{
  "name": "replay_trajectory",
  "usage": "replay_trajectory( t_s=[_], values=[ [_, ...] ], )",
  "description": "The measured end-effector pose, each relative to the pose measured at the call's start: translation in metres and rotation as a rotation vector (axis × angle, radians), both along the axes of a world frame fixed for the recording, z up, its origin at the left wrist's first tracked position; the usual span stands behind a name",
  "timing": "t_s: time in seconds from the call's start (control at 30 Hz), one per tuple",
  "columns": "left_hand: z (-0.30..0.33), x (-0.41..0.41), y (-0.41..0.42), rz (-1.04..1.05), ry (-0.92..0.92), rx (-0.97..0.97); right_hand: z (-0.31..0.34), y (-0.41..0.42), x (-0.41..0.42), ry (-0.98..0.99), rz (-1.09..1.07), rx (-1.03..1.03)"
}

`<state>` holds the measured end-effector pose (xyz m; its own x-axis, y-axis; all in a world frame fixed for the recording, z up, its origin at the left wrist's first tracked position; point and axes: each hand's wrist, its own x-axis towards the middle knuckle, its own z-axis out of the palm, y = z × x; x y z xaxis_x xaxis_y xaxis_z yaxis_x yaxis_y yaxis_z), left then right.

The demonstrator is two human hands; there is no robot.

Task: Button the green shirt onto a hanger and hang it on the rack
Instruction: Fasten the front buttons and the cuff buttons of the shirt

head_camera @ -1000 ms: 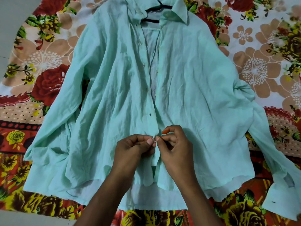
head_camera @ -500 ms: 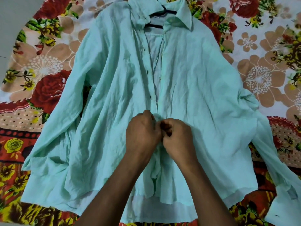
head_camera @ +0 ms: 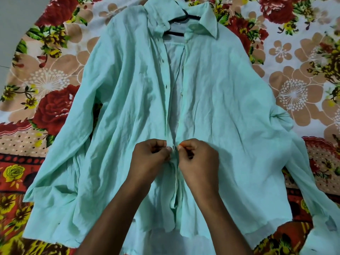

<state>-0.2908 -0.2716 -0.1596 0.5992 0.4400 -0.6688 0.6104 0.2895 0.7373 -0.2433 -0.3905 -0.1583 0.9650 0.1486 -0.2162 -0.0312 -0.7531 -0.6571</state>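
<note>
The green shirt (head_camera: 220, 111) lies front-up and spread wide on a floral bedsheet (head_camera: 53, 92), its collar at the far end around a black hanger (head_camera: 182, 17) whose bar shows inside the neck. Above the hands the shirt's two front edges stand slightly apart, showing the paler inner back; the buttonhole placket (head_camera: 168, 85) runs down the left edge of that gap. The shirt's left sleeve reaches out toward the sheet's near left side, and its right sleeve trails off toward the near right corner, where the cuff is cut by the frame. Bare bedsheet shows on both sides of the shirt and beyond its shoulders, and a strip of grey floor (head_camera: 12, 21) lies past the sheet at far left. Both forearms come in from the near edge over the shirt's hem. The left hand (head_camera: 149, 159) pinches the placket edge between thumb and curled fingers; the right hand (head_camera: 198, 159), just beside it, pinches the opposite front edge, fingers curled inward.
</note>
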Motion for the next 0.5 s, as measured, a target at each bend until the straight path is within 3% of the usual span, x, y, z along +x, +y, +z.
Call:
replay_trajectory(
  t_s=[0.1, 0.33, 0.5],
  values=[
    [-0.0007, -0.0001, -0.0009, 0.028, -0.015, -0.066, -0.0014, 0.0003, -0.0006, 0.08, -0.048, 0.129],
    [-0.0032, 0.0043, -0.0007, 0.101, -0.039, -0.226, -0.0025, -0.0026, 0.0066, 0.139, -0.059, 0.195],
    [-0.0036, -0.0012, -0.0029, 0.083, -0.077, -0.143, -0.0042, -0.0073, 0.0048, 0.155, -0.037, 0.226]
  ],
)
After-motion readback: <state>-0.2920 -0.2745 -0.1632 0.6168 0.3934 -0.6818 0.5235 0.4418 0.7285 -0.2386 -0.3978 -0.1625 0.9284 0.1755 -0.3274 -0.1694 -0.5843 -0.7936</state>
